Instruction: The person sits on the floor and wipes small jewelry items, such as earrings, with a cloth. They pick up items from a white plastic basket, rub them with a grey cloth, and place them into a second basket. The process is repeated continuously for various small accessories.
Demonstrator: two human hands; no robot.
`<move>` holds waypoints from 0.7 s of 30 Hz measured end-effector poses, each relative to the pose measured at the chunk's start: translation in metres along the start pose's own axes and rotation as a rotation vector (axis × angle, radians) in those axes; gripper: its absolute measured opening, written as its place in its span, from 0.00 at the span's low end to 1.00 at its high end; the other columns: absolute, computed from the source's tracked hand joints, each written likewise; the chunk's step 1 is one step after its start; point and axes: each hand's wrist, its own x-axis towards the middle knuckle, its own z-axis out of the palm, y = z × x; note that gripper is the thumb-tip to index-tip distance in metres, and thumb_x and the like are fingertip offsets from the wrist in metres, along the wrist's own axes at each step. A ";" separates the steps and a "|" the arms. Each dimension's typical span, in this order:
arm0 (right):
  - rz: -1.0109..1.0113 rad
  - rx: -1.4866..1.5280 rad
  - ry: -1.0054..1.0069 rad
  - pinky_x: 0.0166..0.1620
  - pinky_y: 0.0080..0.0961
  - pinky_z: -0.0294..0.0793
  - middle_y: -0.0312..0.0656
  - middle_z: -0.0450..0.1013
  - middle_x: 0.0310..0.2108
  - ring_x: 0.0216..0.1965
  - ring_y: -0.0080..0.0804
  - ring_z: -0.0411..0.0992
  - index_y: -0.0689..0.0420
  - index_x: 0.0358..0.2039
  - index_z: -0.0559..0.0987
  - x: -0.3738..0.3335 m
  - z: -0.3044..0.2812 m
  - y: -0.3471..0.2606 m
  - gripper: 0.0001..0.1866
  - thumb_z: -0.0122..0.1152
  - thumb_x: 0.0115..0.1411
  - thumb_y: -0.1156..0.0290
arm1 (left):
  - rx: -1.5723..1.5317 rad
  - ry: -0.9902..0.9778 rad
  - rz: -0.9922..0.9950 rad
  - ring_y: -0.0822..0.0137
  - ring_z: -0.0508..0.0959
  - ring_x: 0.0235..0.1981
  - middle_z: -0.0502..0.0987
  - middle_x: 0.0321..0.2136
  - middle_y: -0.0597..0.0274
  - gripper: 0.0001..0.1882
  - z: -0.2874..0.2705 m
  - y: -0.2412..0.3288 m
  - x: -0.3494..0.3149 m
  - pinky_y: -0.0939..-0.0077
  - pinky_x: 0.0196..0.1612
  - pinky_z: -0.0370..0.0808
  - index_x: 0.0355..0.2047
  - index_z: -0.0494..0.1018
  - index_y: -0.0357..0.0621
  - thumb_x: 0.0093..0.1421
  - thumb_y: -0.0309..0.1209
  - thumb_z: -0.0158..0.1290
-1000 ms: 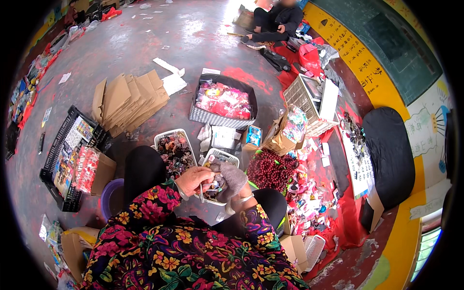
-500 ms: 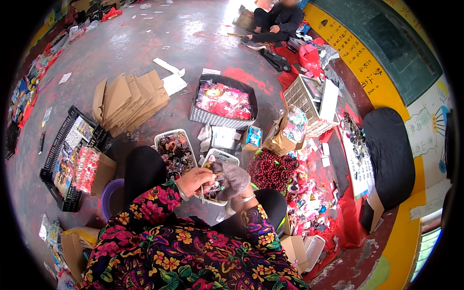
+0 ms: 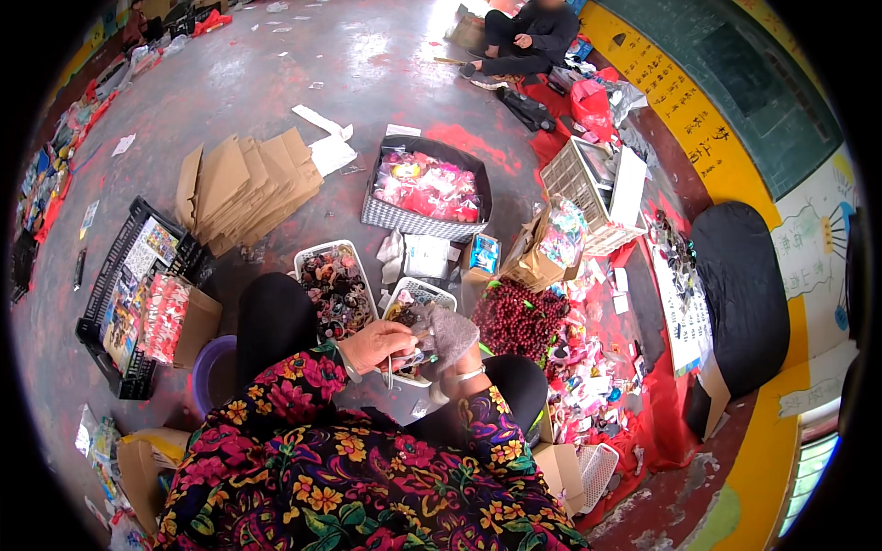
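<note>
My left hand [image 3: 372,345] is closed, thumb and fingers pinched together at the fingertips. A thin pale strip [image 3: 390,372] hangs below them; what they pinch is too small to make out. My right hand [image 3: 465,362], with a pale bracelet at its wrist, grips a grey fuzzy cloth [image 3: 450,332] that covers most of its fingers. Something clear and shiny lies between the two hands. Directly under them stands a small white basket [image 3: 446,301] of small mixed items, partly hidden. Left of it is a larger white basket [image 3: 369,286] full of dark and pink hair ties.
Dark red beads [image 3: 520,320] and loose trinkets [image 3: 588,390] lie to my right. Ahead stands a woven bin [image 3: 404,217] of pink packets. Folded cardboard [image 3: 243,188], a black crate [image 3: 147,376] and a purple basin [image 3: 204,375] are leftward. A person [image 3: 533,41] sits far off.
My hands stay close together, with the grey cloth shifted and turned slightly. The far person's hand has lifted and their legs have moved.
</note>
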 end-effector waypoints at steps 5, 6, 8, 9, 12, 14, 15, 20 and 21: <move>-0.027 -0.255 -0.035 0.30 0.22 0.69 0.41 0.71 0.30 0.29 0.26 0.70 0.61 0.35 0.72 -0.002 0.017 -0.011 0.10 0.47 0.56 0.71 | -0.039 0.011 0.036 0.77 0.64 0.13 0.64 0.14 0.70 0.11 -0.003 0.000 -0.002 0.84 0.14 0.56 0.17 0.64 0.43 0.55 0.31 0.46; -0.014 -0.235 -0.018 0.28 0.22 0.68 0.41 0.71 0.28 0.28 0.27 0.70 0.61 0.35 0.72 -0.005 0.023 -0.015 0.10 0.47 0.56 0.70 | -0.062 0.021 0.025 0.77 0.64 0.13 0.63 0.14 0.70 0.11 -0.002 0.001 -0.002 0.84 0.14 0.56 0.17 0.64 0.43 0.55 0.31 0.46; 0.014 -0.193 0.014 0.26 0.23 0.67 0.41 0.71 0.25 0.25 0.27 0.70 0.60 0.33 0.73 -0.009 0.032 -0.020 0.10 0.48 0.56 0.67 | -0.107 0.044 0.002 0.76 0.64 0.13 0.63 0.14 0.70 0.10 0.000 0.005 -0.003 0.83 0.14 0.56 0.17 0.64 0.43 0.55 0.30 0.46; -0.062 -0.323 0.009 0.25 0.23 0.67 0.40 0.71 0.23 0.23 0.28 0.70 0.59 0.32 0.73 0.000 0.020 -0.017 0.11 0.48 0.56 0.66 | 0.235 0.054 0.386 0.76 0.64 0.12 0.63 0.13 0.70 0.10 -0.001 0.004 0.003 0.83 0.15 0.56 0.17 0.63 0.44 0.54 0.30 0.46; -0.077 -0.343 -0.008 0.24 0.25 0.66 0.38 0.68 0.17 0.19 0.30 0.67 0.60 0.25 0.72 0.023 0.004 -0.012 0.15 0.48 0.56 0.60 | 0.885 -0.025 1.001 0.75 0.62 0.11 0.62 0.12 0.69 0.09 -0.017 0.003 0.012 0.82 0.15 0.57 0.19 0.62 0.46 0.55 0.32 0.43; -0.032 -0.279 -0.058 0.22 0.23 0.64 0.36 0.66 0.17 0.18 0.29 0.65 0.58 0.24 0.70 0.030 0.010 -0.014 0.15 0.46 0.57 0.59 | -0.254 0.011 0.186 0.75 0.61 0.11 0.62 0.12 0.69 0.11 -0.010 0.004 0.001 0.82 0.14 0.57 0.21 0.61 0.46 0.57 0.36 0.42; -0.017 -0.278 -0.093 0.22 0.21 0.62 0.34 0.66 0.19 0.20 0.27 0.64 0.55 0.25 0.69 0.037 0.011 -0.015 0.13 0.43 0.59 0.60 | -0.348 0.055 0.193 0.75 0.61 0.11 0.62 0.12 0.69 0.12 -0.004 0.009 0.002 0.83 0.14 0.56 0.23 0.62 0.45 0.58 0.38 0.42; 0.045 -0.224 -0.059 0.24 0.21 0.65 0.38 0.65 0.21 0.22 0.26 0.64 0.62 0.34 0.65 0.023 0.037 -0.009 0.13 0.43 0.60 0.63 | -0.574 -0.030 0.170 0.78 0.60 0.11 0.62 0.11 0.71 0.12 -0.014 0.011 0.001 0.85 0.13 0.54 0.27 0.64 0.46 0.59 0.41 0.41; 0.028 -0.248 -0.115 0.24 0.22 0.65 0.39 0.66 0.23 0.22 0.27 0.65 0.62 0.36 0.65 0.024 0.035 -0.004 0.14 0.42 0.60 0.62 | -0.608 -0.069 0.187 0.79 0.59 0.10 0.62 0.11 0.71 0.13 -0.015 0.010 0.003 0.85 0.12 0.54 0.28 0.65 0.46 0.59 0.42 0.40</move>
